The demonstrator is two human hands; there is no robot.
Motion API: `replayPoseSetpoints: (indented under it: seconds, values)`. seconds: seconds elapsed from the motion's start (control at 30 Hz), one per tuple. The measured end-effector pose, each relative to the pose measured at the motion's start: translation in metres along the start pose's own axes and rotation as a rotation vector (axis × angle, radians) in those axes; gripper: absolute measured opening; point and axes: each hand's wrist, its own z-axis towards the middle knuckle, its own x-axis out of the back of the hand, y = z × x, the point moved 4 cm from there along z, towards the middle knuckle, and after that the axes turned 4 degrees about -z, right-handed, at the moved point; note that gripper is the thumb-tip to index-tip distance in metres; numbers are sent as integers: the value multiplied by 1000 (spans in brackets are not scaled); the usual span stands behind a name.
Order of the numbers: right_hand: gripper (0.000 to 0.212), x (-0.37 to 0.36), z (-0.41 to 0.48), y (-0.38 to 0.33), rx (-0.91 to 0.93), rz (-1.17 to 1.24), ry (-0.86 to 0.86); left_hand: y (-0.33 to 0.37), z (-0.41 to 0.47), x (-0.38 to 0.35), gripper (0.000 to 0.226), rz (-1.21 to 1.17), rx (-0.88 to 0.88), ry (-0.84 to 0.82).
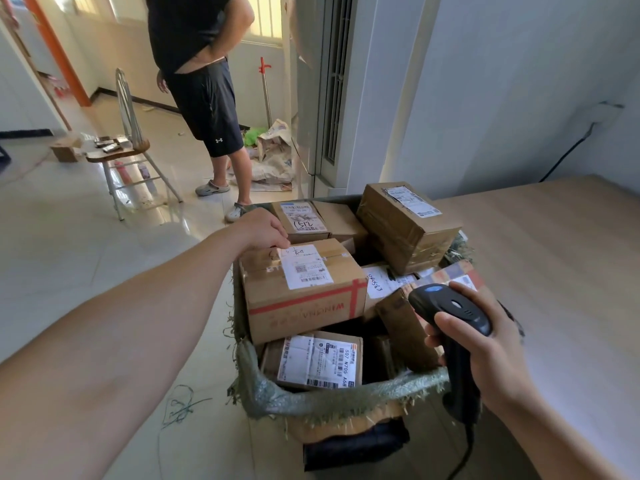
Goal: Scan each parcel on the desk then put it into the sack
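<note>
A green woven sack (332, 398) stands open beside the desk, packed with several cardboard parcels. On top lies a brown box with red tape and a white label (304, 289). My left hand (265, 228) grips that box at its far left top corner, fingers curled over the edge. My right hand (485, 341) holds a black barcode scanner (450, 310) over the sack's right side, its head turned toward the boxes. A flat parcel with a barcode label (318, 362) lies below the red-taped box. A larger taped box (408, 223) sits at the sack's far right.
The light wooden desk (554, 271) runs along the right. A person in dark shorts (207, 98) stands on the tiled floor behind the sack. A wooden chair (128, 147) stands to the left. Paper bags (273, 154) lie by a white unit (332, 91).
</note>
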Motion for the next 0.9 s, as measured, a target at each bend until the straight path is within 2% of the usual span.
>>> replayPoseSetpoints:
  seconds: [0.1, 0.17, 0.2, 0.27, 0.5, 0.53, 0.63, 0.77, 0.9]
  values:
    - [59, 0, 1, 0, 2, -1, -3, 8, -2, -6, 45, 242, -8, -45]
    - [65, -2, 1, -2, 4, 3, -7, 15, -9, -15, 79, 386, 5, -156]
    - [72, -3, 1, -2, 4, 6, -7, 18, -13, -20, 94, 418, 4, -210]
    - [70, -5, 1, -3, 5, 8, -11, 24, -19, -29, 109, 453, -16, -306]
    - [71, -3, -3, -4, -1, -2, -15, 29, -29, -46, 126, 485, 12, -487]
    - [72, -3, -3, -5, 2, -6, -11, 29, -29, -47, 126, 499, 13, -484]
    - [59, -1, -4, -4, 14, -10, -11, 28, -27, -45, 130, 537, 3, -466]
    - [65, -1, -7, -9, 11, 3, 0, 28, -23, -39, 138, 578, 12, -455]
    - [56, 3, -6, -5, -4, -5, 13, 27, -14, -32, 136, 626, -15, -397]
